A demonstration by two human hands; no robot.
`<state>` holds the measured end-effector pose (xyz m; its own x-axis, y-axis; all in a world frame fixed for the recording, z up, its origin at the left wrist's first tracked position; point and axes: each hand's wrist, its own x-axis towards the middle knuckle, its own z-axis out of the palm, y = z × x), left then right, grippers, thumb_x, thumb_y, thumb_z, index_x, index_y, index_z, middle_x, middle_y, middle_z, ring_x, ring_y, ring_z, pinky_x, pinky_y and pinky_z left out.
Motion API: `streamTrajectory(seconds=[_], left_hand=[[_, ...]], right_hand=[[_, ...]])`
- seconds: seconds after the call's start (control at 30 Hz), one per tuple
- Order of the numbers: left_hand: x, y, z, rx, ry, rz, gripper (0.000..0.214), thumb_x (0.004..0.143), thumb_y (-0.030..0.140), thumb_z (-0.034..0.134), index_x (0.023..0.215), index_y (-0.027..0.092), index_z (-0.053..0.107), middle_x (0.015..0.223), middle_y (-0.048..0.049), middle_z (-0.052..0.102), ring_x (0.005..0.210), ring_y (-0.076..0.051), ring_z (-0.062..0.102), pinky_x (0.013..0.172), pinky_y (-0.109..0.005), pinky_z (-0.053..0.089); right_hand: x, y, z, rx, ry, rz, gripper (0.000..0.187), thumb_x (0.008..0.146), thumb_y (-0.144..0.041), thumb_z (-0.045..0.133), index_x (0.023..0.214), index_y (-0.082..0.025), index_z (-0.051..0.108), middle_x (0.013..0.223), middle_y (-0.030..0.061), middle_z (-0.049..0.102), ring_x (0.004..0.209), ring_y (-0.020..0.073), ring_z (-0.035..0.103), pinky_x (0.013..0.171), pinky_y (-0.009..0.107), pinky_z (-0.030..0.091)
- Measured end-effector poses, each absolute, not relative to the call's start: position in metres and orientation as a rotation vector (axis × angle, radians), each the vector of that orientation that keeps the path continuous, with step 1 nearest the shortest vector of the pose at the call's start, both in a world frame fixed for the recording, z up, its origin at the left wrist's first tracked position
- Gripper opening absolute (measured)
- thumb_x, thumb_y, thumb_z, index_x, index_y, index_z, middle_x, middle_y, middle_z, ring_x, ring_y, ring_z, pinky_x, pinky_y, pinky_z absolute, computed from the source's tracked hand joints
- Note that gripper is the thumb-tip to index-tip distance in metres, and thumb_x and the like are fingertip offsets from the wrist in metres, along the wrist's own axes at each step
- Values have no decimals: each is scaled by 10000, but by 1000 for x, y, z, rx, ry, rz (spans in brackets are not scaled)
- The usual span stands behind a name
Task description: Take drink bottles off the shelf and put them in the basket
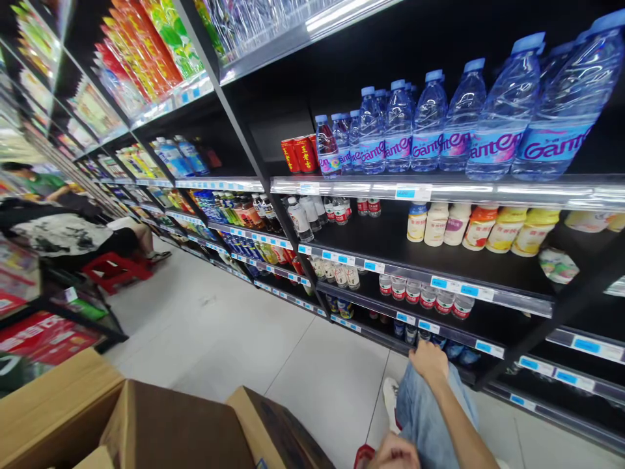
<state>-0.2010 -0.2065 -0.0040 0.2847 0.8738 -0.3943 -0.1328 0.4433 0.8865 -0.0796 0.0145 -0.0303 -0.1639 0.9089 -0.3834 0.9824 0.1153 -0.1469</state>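
A person crouches in a shop aisle, facing a tall black shelf unit [488, 280] stocked with drinks. Their right hand [428, 361] stretches forward on an extended forearm, down towards the lowest shelf, where small dark cans [409, 333] stand just beyond the fingertips; the fingers look loosely curled and empty, touching or nearly touching the shelf edge, though which cannot be told. Their left hand [393, 451] sits low at the bottom of the view, close to the body, apparently closed around something red [362, 454] that is mostly cut off, so its grip cannot be confirmed. A knee in pale jeans [424, 404] lies between the two hands. Above, the shelves look well filled: large water bottles [493, 124] on the upper row, pale yoghurt-drink bottles [481, 227] beneath, then small red-and-white tubs [424, 294]. The bottom row appears only partly filled, so the stocking seems well along there but unfinished. An open cardboard box [161, 423] stands on the tiled floor at the lower left. Far down the aisle, another person [73, 231] sits on a red stool [114, 268].
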Motion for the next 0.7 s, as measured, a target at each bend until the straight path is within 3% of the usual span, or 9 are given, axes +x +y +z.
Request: streamTrajectory(seconds=[0.1,0.23,0.4,0.7], left_hand=[[-201,-184,-15,628,953,1116,554,716,637,799,587,189,500,490,30,378,454,-73,268,510,-277,174],[-213,-162,-14,111,742,1481,421,700,424,846,626,198,499,489,101,184,445,-61,128,490,-259,128],[-237,-153,-18,-446,659,1702,186,726,211,755,727,179,572,534,95,244,424,-60,210,468,-234,157],[-256,-154,-26,-555,572,1765,113,793,144,681,760,170,576,570,79,290,438,-70,304,473,-226,214]], right_hand=[[-79,15,-30,1898,2189,-555,446,1031,-331,472,1274,-76,745,1264,253,750,1264,373,704,977,448,557],[-80,15,-28,1904,2191,-571,439,1036,-326,467,1268,-79,746,1260,244,754,1263,367,706,981,445,556],[-81,14,-24,1908,2183,-575,430,1038,-315,469,1277,-83,740,1276,234,752,1274,365,698,981,447,561],[-82,16,-28,1912,2181,-563,432,1032,-307,478,1287,-77,740,1261,237,756,1256,367,707,972,434,559]])
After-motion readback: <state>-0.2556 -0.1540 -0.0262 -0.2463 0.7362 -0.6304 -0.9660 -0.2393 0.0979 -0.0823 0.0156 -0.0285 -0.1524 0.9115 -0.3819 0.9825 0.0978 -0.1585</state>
